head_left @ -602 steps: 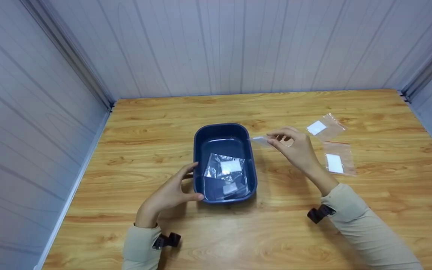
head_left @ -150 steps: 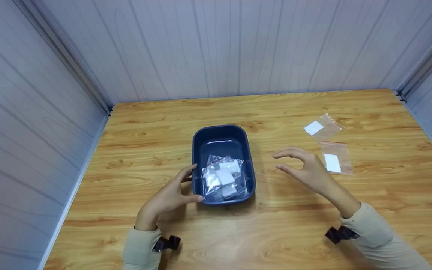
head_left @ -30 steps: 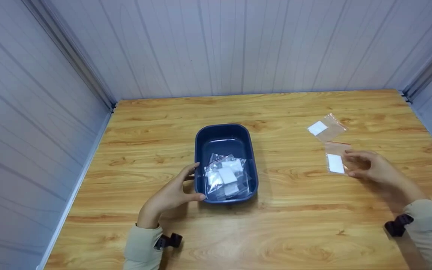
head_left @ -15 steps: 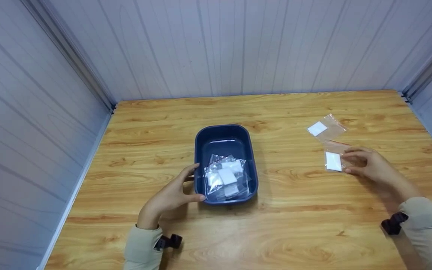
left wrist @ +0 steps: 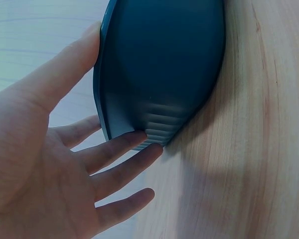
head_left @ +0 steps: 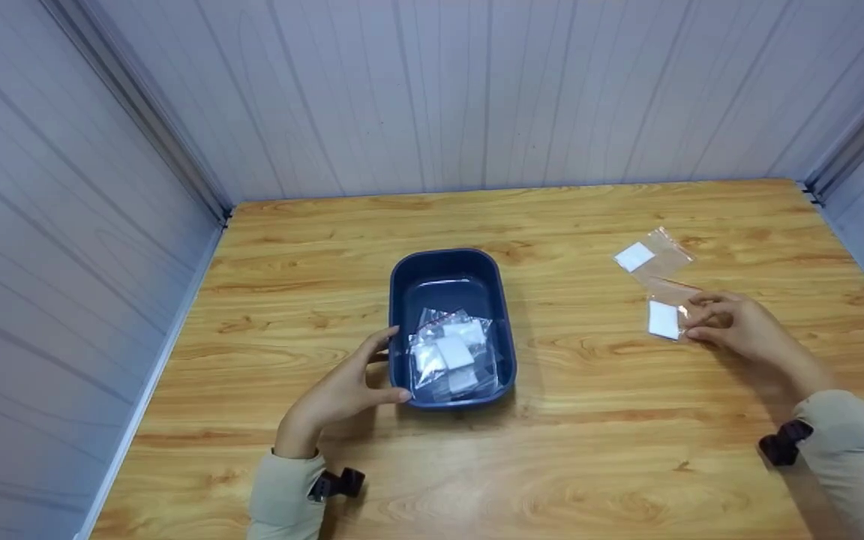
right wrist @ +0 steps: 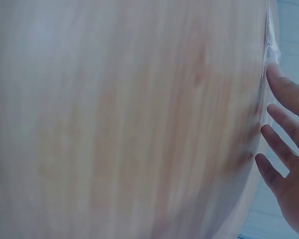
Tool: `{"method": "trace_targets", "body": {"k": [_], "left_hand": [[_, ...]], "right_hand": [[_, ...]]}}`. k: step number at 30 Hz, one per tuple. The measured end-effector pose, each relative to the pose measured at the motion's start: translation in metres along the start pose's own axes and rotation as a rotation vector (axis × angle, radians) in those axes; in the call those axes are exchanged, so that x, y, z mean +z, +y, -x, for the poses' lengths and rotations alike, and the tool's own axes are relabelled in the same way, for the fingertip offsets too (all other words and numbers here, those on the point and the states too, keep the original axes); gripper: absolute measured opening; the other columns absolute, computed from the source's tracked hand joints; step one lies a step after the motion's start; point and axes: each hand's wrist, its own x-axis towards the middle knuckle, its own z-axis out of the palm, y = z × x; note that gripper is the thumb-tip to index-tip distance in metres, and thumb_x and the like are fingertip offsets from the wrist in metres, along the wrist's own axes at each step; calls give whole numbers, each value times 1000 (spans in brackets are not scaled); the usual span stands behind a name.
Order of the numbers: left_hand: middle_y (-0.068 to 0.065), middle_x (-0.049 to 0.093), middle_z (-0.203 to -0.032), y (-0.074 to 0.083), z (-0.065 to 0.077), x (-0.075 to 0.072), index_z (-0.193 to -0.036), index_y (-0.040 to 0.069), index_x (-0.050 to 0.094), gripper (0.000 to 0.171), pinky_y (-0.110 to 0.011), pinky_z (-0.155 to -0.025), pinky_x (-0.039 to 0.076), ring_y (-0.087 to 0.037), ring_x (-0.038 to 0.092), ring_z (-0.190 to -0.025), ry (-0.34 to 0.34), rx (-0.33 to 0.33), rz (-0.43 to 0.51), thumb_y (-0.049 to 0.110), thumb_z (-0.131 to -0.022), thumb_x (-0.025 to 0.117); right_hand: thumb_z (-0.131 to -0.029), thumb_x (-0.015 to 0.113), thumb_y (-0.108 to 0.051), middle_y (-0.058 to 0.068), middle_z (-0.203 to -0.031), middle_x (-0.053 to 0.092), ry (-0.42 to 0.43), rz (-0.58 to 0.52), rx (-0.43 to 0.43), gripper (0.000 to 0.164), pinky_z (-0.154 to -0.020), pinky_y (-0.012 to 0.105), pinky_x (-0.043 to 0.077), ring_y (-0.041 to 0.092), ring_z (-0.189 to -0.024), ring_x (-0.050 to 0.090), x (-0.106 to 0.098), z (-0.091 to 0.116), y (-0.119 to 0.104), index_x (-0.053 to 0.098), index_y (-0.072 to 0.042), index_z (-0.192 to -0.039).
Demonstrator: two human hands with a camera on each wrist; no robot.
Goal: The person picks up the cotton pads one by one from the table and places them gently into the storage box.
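My left hand point(head_left: 336, 386) rests against the left side of a dark blue plastic bin point(head_left: 503, 322), its thumb at the near-left corner of the rim. In the left wrist view its fingers are spread and fairly straight, touching the bin's outer wall. Inside the bin lie several clear zip-lock bags point(head_left: 453, 352) with white contents. Over on the right, my right hand point(head_left: 739, 326) pinches the right edge of a clear zip-lock bag point(head_left: 663, 320) with a white square in it. In the right wrist view only a shiny sliver of that bag point(right wrist: 272, 47) shows.
Another zip-lock bag point(head_left: 653, 255) with a white square lies just behind the pinched one, close to its top edge. The wood-grain table point(head_left: 552, 450) is bounded by pale panel walls point(head_left: 447, 97) at the back and both sides.
Several bags have gathered in the bin since the oldest frame. Within the last second my right fingers closed on the nearer bag's edge and the bag shifted slightly left. My left hand stayed put.
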Motion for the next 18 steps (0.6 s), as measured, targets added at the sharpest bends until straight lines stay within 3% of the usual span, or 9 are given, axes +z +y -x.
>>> {"method": "trace_targets", "body": {"k": [6, 9, 12, 15, 18], "left_hand": [[-15, 33, -156, 0, -1, 0, -157, 17, 25, 95, -63, -115, 18, -36, 34, -141, 2, 3, -3, 29, -82, 83], [-15, 33, -156, 0, 0, 0, -157, 17, 25, 95, -62, -115, 17, -35, 34, -141, 3, 2, -5, 28, -82, 82], [-14, 34, -156, 1, 0, 0, -157, 18, 25, 95, -62, -115, 17, -34, 34, -141, 3, 1, -7, 29, -82, 82], [-14, 34, -156, 1, 0, -1, -157, 18, 25, 95, -63, -115, 16, -34, 34, -141, 3, -2, -8, 30, -82, 83], [-14, 33, -156, 0, 0, -1, -157, 19, 26, 95, -63, -115, 16, -34, 34, -142, 4, -11, -6, 30, -82, 83]], "right_hand": [[-83, 80, -9, 22, -121, 65, 0, 28, 30, 6, -87, -1, 23, 44, -117, 53, -2, 0, -4, 78, -8, -88], [-84, 80, -13, 20, -119, 67, 3, 48, 32, 6, -90, 5, 29, 43, -117, 55, -2, 1, -8, 78, -9, -88], [-84, 80, -15, 19, -117, 68, 16, 54, 33, 8, -100, 27, 39, 43, -116, 56, -2, 2, -12, 77, -9, -88], [-83, 81, -15, 20, -117, 68, 37, 36, 44, 10, -100, 56, 40, 44, -115, 56, -2, 4, -18, 77, -8, -88], [-82, 81, -14, 21, -118, 67, 63, 5, 47, 12, -98, 67, 37, 47, -115, 54, -3, 6, -24, 76, -7, -90]]}}
